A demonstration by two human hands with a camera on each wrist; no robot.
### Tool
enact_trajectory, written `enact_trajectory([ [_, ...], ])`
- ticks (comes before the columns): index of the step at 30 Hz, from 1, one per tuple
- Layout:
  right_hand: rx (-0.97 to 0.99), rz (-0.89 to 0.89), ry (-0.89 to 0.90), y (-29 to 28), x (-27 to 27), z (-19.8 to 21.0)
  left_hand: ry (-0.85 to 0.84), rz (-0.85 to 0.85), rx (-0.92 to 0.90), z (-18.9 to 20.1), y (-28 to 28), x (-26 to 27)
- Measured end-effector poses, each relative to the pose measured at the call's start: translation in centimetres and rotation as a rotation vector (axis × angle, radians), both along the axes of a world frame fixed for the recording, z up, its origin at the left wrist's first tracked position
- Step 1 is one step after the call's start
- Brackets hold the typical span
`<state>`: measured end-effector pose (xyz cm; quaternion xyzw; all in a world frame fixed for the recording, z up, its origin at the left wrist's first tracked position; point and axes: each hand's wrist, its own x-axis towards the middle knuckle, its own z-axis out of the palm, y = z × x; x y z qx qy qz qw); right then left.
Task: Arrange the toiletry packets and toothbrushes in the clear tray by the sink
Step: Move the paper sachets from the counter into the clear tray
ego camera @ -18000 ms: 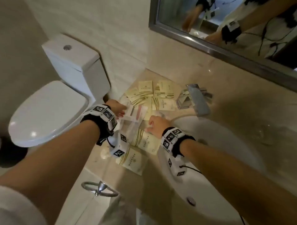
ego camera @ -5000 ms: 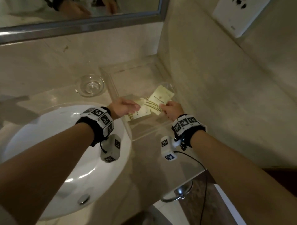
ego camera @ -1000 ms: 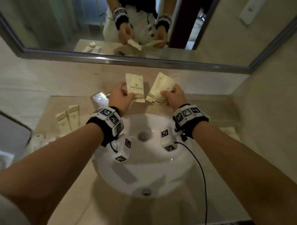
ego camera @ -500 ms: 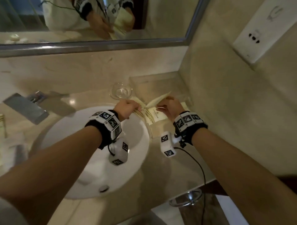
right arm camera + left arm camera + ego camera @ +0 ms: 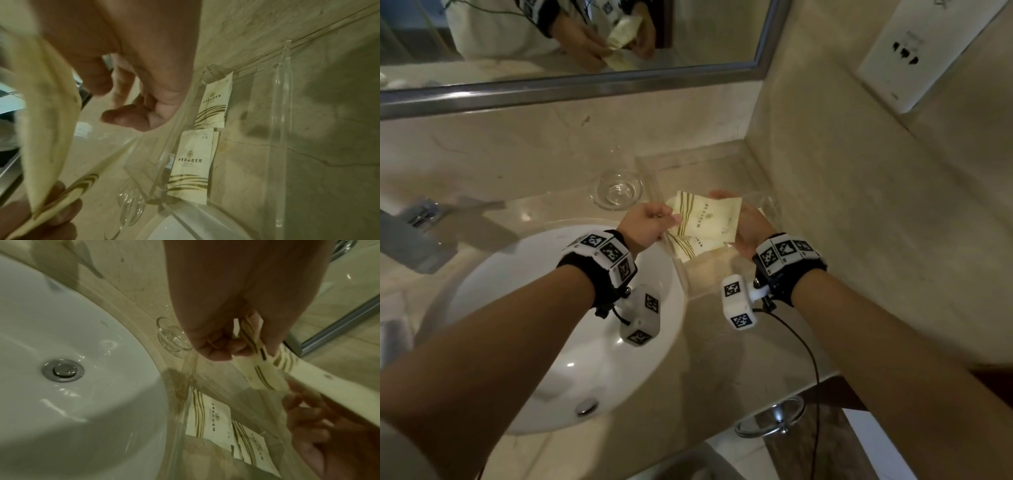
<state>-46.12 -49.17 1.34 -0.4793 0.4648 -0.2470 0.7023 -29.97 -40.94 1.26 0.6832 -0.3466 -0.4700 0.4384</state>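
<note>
Over the clear tray right of the sink, both hands hold cream packets with gold stripes. My left hand pinches their striped ends between thumb and fingers. My right hand grips the plain end, its fingers curled. Other packets lie flat on the tray floor under the hands, along its sink-side wall. No toothbrush is in view.
A small glass dish stands just left of the tray. The white basin and the faucet are to the left. The side wall with a socket plate runs close along the tray's right. A towel ring hangs below the counter edge.
The hands carried the packets from above the basin rightward to above the tray and brought them together. The view swung right with them.
</note>
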Motion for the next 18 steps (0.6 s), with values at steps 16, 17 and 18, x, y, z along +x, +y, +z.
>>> enact_trajectory([
  [16, 0.087, 0.09, 0.494, -2.2, -3.4, -3.6, -0.021, 0.22, -0.089, -1.9, -0.7, 2.2],
  [17, 0.087, 0.129, 0.557, -2.2, -3.5, -3.9, -0.018, 0.217, -0.084, -2.1, -0.6, 2.6],
  [18, 0.079, 0.15, 0.608, -2.2, -3.5, -4.2, -0.013, 0.215, -0.079, -2.2, -0.5, 2.8],
])
